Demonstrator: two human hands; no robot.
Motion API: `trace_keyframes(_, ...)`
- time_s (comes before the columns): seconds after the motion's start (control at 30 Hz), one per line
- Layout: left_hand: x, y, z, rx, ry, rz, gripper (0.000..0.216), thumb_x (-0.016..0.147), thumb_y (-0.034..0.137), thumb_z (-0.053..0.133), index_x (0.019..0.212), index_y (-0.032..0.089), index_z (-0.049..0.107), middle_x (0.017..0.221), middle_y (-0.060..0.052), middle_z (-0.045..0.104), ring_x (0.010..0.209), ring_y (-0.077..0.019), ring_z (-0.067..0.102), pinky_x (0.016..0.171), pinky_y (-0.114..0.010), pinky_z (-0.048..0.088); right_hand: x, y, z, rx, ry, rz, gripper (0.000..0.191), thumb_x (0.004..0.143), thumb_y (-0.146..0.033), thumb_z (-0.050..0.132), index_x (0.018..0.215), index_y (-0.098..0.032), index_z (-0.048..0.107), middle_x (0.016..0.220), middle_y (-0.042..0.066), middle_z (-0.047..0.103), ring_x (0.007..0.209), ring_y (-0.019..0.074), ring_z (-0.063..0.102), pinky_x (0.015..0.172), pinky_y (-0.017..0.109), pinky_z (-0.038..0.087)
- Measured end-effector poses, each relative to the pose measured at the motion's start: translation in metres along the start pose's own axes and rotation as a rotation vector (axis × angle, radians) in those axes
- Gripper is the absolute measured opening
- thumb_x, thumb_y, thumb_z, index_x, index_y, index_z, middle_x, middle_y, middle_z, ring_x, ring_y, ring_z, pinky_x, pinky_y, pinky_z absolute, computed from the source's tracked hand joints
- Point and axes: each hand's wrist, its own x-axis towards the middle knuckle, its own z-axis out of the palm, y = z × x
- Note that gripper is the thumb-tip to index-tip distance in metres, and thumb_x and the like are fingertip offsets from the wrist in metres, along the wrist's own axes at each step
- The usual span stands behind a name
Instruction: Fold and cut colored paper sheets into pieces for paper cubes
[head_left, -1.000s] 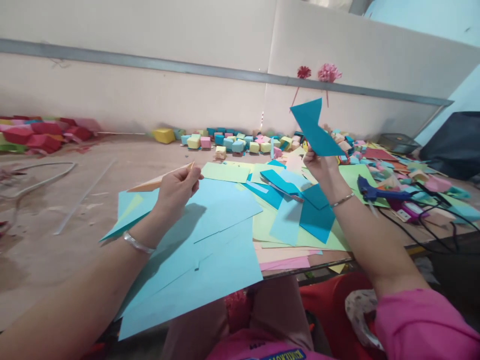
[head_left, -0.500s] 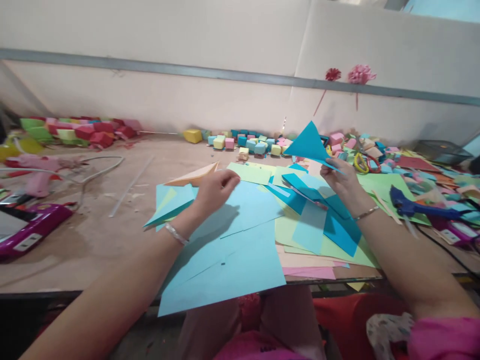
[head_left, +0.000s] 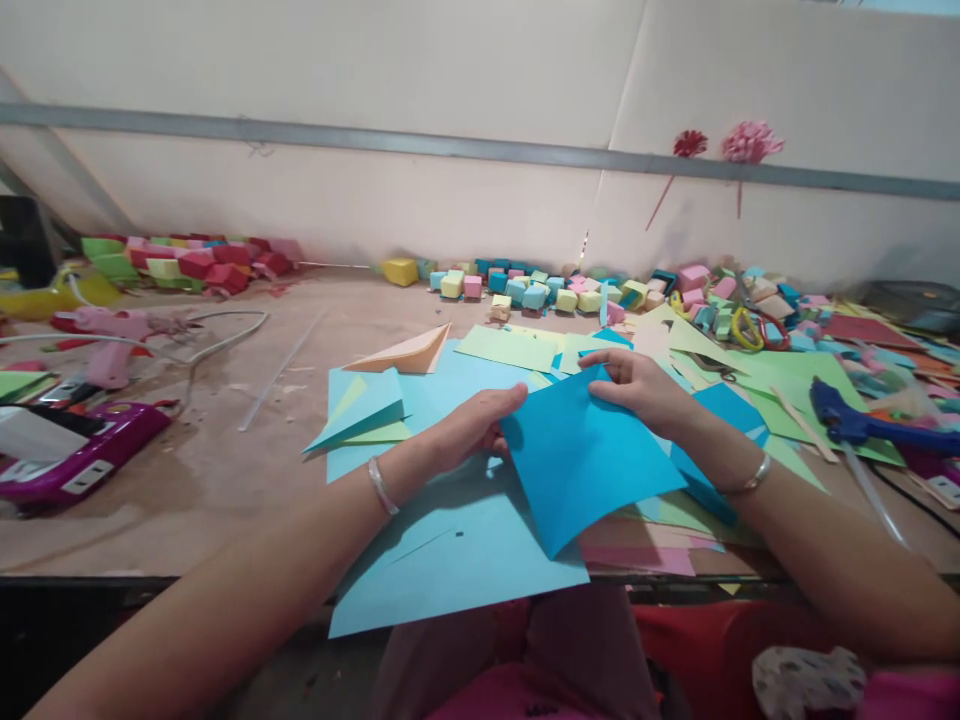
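A square sheet of bright blue paper (head_left: 592, 460) is held up between my hands, tilted with one corner hanging down. My right hand (head_left: 634, 385) pinches its top corner between thumb and fingers. At its left corner is my left hand (head_left: 480, 425), closed on the edge, some fingers hidden behind the paper. Light blue sheets (head_left: 457, 570) lie beneath, one reaching over the table's front edge. To the left sit a folded light blue paper (head_left: 364, 410) and a folded orange paper (head_left: 405, 350). Pale green paper (head_left: 510, 347) lies behind my hands.
Small paper cubes (head_left: 532, 295) line the wall, with red and green ones (head_left: 225, 275) at left. A pink glue gun (head_left: 112, 340) and a purple power strip (head_left: 90, 450) lie left. Right are a blue glue gun (head_left: 862, 420), scissors (head_left: 750, 328) and paper scraps.
My right hand has brought the blue paper left and down, and it now shows as an open square. My left hand has moved right and taken its left corner.
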Motion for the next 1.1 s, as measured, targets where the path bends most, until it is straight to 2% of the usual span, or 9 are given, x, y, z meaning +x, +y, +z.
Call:
trace_keyframes(0.07,-0.002,-0.001,0.001,0.054,0.024,0.018,0.055,0.066,0.044,0.083,0.113,0.021,0.068,0.108,-0.010,0.071,0.090,-0.0237,0.068,0.071,-0.030,0.055,-0.002,0.000,0.008,0.033,-0.017,0.001,0.041,0.069,-0.031,0.072,0.106,-0.018,0.064,0.057,-0.010,0.030,0.050,0.0063,0.030,0.045,0.022,0.022)
trace_keyframes(0.13,-0.002,-0.002,0.001,0.134,0.104,0.046,0.060,0.061,0.031,0.087,0.117,0.024,0.067,0.119,-0.008,0.068,0.100,-0.0262,0.066,0.076,-0.031,0.055,-0.001,0.001,0.007,0.077,-0.062,0.017,0.043,0.068,-0.033,0.074,0.107,-0.018,0.064,0.059,-0.009,0.034,0.051,0.0065,0.034,0.046,0.022,0.025)
trace_keyframes(0.23,0.003,-0.005,-0.004,0.211,0.202,0.073,0.052,0.066,0.033,0.083,0.114,0.020,0.069,0.112,-0.011,0.070,0.093,-0.0271,0.067,0.071,-0.033,0.055,0.003,0.004,-0.002,0.165,-0.125,0.087,0.050,0.065,-0.034,0.079,0.110,-0.018,0.063,0.068,-0.004,0.051,0.056,0.0085,0.046,0.049,0.022,0.033)
trace_keyframes(0.37,0.009,-0.004,-0.013,0.129,0.306,0.156,0.053,0.067,0.034,0.082,0.114,0.016,0.067,0.109,-0.011,0.069,0.087,-0.0237,0.066,0.070,-0.032,0.055,0.006,0.008,-0.010,0.214,-0.133,0.146,0.056,0.061,-0.031,0.083,0.112,-0.018,0.064,0.086,0.007,0.065,0.073,0.0167,0.059,0.053,0.024,0.041)
trace_keyframes(0.53,0.009,0.000,-0.013,0.066,0.336,0.165,0.049,0.068,0.031,0.082,0.112,0.018,0.065,0.102,-0.007,0.068,0.079,-0.0168,0.064,0.065,-0.026,0.054,0.009,0.013,-0.006,0.215,-0.025,0.112,0.050,0.060,-0.029,0.081,0.106,-0.018,0.065,0.079,0.003,0.064,0.072,0.0151,0.057,0.056,0.025,0.040)
trace_keyframes(0.73,0.009,0.002,-0.010,0.035,0.220,0.144,0.040,0.076,0.045,0.074,0.101,0.014,0.064,0.086,-0.007,0.068,0.070,-0.0169,0.066,0.063,-0.029,0.056,0.014,0.014,-0.006,0.203,0.129,0.075,0.043,0.057,-0.029,0.079,0.096,-0.019,0.066,0.074,-0.001,0.062,0.074,0.0144,0.055,0.060,0.026,0.040)
trace_keyframes(0.9,0.009,0.006,-0.012,-0.037,0.252,0.127,0.048,0.083,0.052,0.064,0.116,0.018,0.055,0.091,-0.009,0.068,0.072,-0.0187,0.068,0.062,-0.029,0.056,0.015,0.020,-0.008,0.242,0.075,0.098,0.045,0.059,-0.031,0.080,0.100,-0.018,0.068,0.071,-0.001,0.061,0.066,0.0127,0.053,0.058,0.026,0.040)
trace_keyframes(0.97,0.008,0.007,-0.011,-0.054,0.298,0.149,0.047,0.082,0.048,0.067,0.115,0.020,0.051,0.095,-0.008,0.067,0.071,-0.0165,0.067,0.059,-0.026,0.054,0.014,0.021,-0.008,0.254,0.032,0.073,0.043,0.060,-0.031,0.080,0.100,-0.019,0.069,0.077,0.000,0.064,0.068,0.0128,0.054,0.060,0.026,0.042)
trace_keyframes(1.1,0.008,0.007,-0.009,-0.063,0.277,0.179,0.045,0.075,0.037,0.077,0.109,0.023,0.051,0.103,-0.005,0.064,0.073,-0.0130,0.064,0.057,-0.022,0.050,0.011,0.020,-0.004,0.280,-0.028,0.057,0.045,0.062,-0.033,0.081,0.104,-0.021,0.070,0.091,0.003,0.067,0.077,0.0145,0.057,0.064,0.027,0.045)
